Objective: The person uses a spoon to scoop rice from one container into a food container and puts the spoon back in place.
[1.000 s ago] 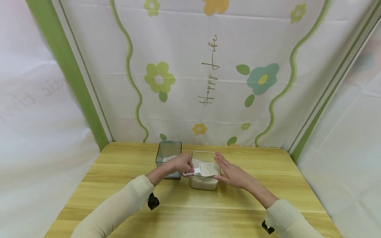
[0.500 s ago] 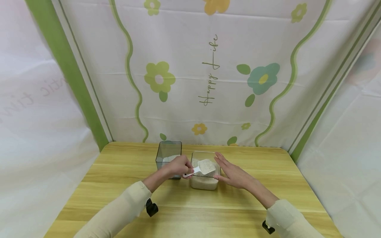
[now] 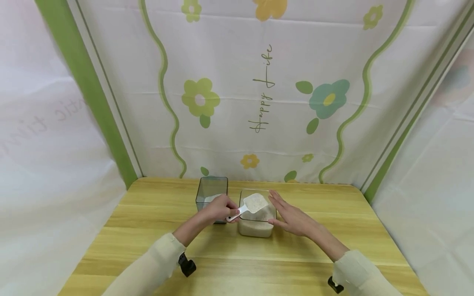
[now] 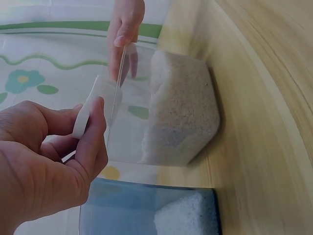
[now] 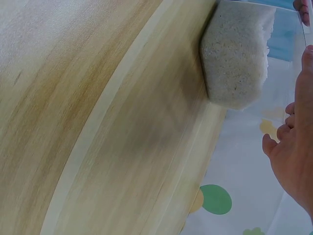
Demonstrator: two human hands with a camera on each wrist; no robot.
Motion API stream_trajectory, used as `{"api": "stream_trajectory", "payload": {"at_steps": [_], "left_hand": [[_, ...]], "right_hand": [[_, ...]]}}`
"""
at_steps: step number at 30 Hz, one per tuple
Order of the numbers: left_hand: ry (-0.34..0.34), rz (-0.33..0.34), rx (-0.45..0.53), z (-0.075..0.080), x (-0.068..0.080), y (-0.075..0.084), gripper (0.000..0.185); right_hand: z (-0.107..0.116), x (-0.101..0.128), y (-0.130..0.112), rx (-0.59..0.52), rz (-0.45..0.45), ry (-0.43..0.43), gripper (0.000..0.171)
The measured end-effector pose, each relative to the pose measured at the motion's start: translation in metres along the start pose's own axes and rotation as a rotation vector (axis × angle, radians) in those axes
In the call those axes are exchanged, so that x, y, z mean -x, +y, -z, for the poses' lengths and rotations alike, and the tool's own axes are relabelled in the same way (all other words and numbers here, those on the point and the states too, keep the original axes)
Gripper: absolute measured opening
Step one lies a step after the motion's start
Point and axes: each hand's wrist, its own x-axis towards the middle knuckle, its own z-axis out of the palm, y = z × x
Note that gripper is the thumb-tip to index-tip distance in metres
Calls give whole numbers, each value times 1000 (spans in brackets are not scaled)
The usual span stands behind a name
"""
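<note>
My left hand (image 3: 221, 207) pinches the handle of a white scoop (image 3: 243, 209) between thumb and fingers. Heaped with pale, rice-like grain, the scoop is raised over a clear square container (image 3: 255, 220). More of this grain (image 5: 237, 58) fills the lower part of that container. At the container's right side is my right hand (image 3: 296, 218), fingers straight and spread, with thumb and fingertips at the rim. To the left stands a smoky grey container (image 3: 211, 189), partly behind my left hand, with a white heap (image 4: 183, 215) in it.
Both containers stand near the back of a wooden table (image 3: 237, 267). A white flower-print curtain (image 3: 229, 135) hangs right behind the table's far edge, and white sheets flank both sides. Each wrist carries a small black camera mount (image 3: 187, 265).
The loaded scoop has risen out of the clear container and tilted, its head moving up and slightly left. My left forearm has shifted back and down. The right hand keeps its place at the rim.
</note>
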Motion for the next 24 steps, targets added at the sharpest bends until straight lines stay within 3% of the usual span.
{"api": "stream_trajectory", "payload": {"at_steps": [15, 24], "left_hand": [[28, -33, 157, 7, 19, 0, 21], [57, -32, 200, 17, 30, 2, 20]], "right_hand": [[0, 1, 1, 64, 34, 13, 83], [-1, 1, 2, 69, 42, 13, 82]]}}
